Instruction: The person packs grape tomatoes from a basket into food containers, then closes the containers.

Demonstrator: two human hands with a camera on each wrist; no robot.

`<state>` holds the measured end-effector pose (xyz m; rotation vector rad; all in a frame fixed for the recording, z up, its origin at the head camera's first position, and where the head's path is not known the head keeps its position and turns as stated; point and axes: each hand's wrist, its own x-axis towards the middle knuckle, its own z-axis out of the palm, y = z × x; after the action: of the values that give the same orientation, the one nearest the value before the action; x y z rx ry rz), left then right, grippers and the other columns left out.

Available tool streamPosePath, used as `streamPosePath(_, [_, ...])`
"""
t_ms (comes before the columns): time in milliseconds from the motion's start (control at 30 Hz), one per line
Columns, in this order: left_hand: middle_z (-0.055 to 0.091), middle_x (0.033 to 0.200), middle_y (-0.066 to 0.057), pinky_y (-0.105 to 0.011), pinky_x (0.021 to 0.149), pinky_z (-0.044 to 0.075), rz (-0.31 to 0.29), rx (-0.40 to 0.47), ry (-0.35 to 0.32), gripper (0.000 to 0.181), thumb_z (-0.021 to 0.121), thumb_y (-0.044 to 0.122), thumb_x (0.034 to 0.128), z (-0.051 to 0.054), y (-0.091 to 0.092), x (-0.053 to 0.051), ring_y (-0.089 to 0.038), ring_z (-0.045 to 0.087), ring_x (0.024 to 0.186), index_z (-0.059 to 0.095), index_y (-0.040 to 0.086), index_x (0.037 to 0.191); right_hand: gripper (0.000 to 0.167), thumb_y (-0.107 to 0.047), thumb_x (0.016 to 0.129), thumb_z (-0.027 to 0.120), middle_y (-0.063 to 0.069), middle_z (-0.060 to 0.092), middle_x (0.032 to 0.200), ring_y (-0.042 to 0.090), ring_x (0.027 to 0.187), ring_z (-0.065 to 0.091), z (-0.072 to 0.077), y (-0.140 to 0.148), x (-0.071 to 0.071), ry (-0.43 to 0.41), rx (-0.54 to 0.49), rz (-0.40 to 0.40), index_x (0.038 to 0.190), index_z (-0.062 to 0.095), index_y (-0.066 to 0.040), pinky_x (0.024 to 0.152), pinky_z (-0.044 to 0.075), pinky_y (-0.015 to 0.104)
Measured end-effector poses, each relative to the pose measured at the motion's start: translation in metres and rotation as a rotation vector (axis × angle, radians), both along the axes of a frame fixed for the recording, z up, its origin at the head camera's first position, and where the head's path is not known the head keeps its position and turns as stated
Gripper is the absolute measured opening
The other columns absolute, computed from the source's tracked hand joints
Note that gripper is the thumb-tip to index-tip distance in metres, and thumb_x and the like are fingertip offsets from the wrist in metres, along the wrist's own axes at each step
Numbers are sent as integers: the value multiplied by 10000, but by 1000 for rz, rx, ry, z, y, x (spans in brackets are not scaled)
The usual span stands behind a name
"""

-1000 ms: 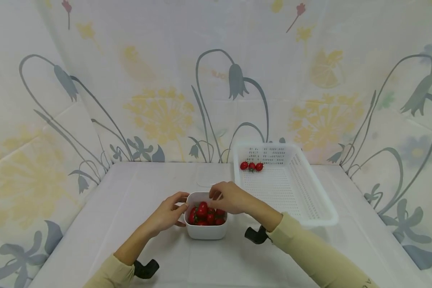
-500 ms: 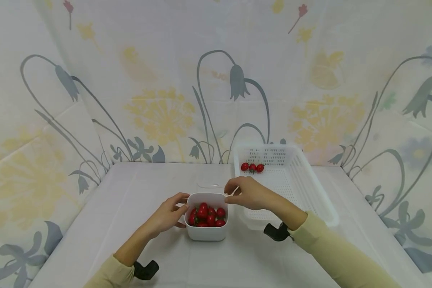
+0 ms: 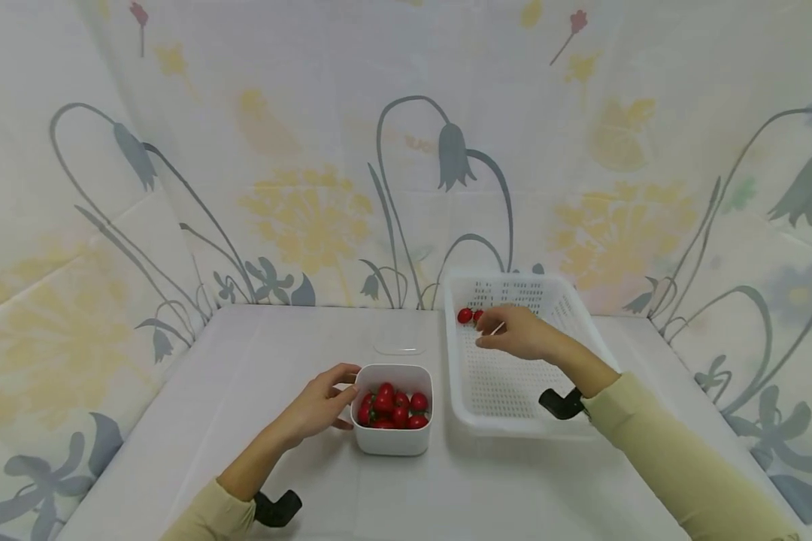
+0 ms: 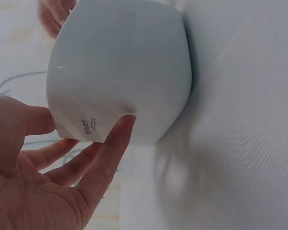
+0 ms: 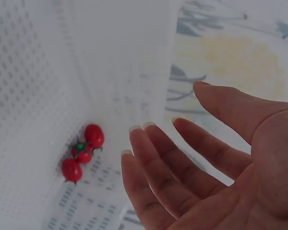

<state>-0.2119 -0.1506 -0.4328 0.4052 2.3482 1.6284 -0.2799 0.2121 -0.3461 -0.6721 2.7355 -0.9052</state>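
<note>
A white square container (image 3: 392,443) holding several red cherry tomatoes (image 3: 401,417) stands on the white table. My left hand (image 3: 318,404) rests against its left side, fingers spread and lightly bent. In the left wrist view the fingertips touch the container's wall (image 4: 120,57) near a small printed label (image 4: 90,126). Over the white perforated basket (image 3: 507,428), my right hand (image 3: 517,332) hovers with nothing in it. Cherry tomatoes (image 5: 81,152) lie in a row of three in the basket's far left corner; the right hand's fingers are apart from them.
Behind the container a clear flat piece (image 3: 399,349) lies on the table. Floral-printed cloth (image 3: 298,218) hangs behind and at both sides. Black camera mounts (image 3: 277,509) sit at each wrist.
The right hand has left the container and moved right and away from me, over the basket, toward its tomatoes. The left hand has kept its place at the container.
</note>
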Motion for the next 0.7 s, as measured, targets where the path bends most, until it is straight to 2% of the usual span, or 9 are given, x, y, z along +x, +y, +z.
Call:
streamPosePath(233, [530,1398,-276,-447,695,647,4,1,-5,361,517,111,1068,1,0,-1,-367,644,1104,502,19,1417,394,-201,969,680,279,665,1174,420,1065,643,-10,32,-37,12,41,-133,1243,613,74,865,568,522])
streamPosePath(433, [518,1420,-278,-460,700,645,9,-5,-15,367,520,127,1070,1,1,1,-354,649,1103,499,33,1424,523,-232,1009,624,366,555,1325,489,1154,596,-29,52,-63,-71,61,-242,1368,500,128,919,550,556])
streamPosePath(700, [524,1418,-271,-460,699,645,19,-6,-16,366,528,133,1068,2,2,2,-368,645,1114,504,36,1419,578,-185,1014,602,393,493,1371,474,1183,593,-55,60,-91,-207,-22,-313,1435,403,158,963,563,499])
